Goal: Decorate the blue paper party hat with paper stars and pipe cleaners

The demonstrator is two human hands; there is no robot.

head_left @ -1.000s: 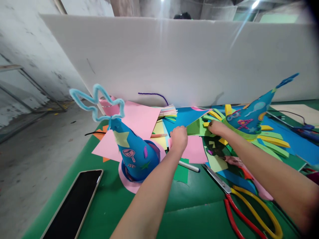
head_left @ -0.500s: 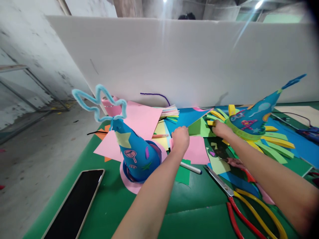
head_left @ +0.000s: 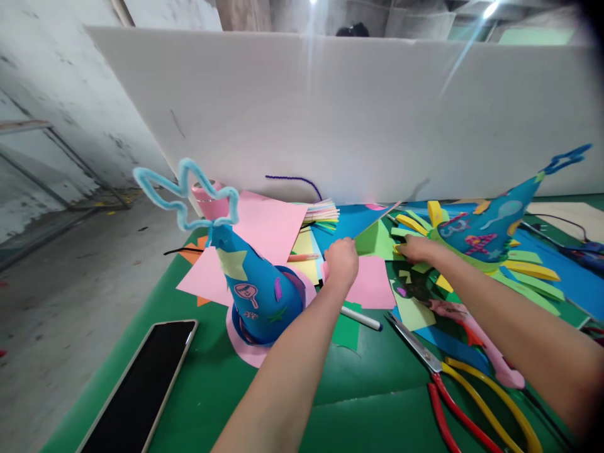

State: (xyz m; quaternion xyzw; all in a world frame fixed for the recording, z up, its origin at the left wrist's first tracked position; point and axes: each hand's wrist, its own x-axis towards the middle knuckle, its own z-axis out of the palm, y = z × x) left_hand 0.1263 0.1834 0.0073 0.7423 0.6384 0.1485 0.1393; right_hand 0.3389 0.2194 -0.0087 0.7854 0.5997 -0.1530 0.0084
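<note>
My left hand [head_left: 342, 263] is closed in a fist over the edge of a pink paper sheet [head_left: 372, 283]; whatever it holds is hidden. With closed fingers, my right hand [head_left: 418, 249] grips green and yellow fringe strips at the near left brim of a blue cone hat [head_left: 495, 220], which leans to the right with a dark blue pipe-cleaner shape at its tip. Another blue cone hat [head_left: 257, 296] leans left beside my left forearm. It has a pink brim, stickers and a light blue pipe-cleaner star [head_left: 186, 195].
Large scissors [head_left: 425, 352] with red and yellow handles lie at front right. A pink glue gun [head_left: 486, 343], partly behind my right forearm, and a marker [head_left: 361, 316] lie nearby. A phone [head_left: 141, 384] rests front left. A white board [head_left: 306, 113] stands behind the green table [head_left: 358, 421].
The fringed hat has shifted slightly right and its tip has swung to the right. My right hand has moved a little with its brim. My left hand has stayed in place.
</note>
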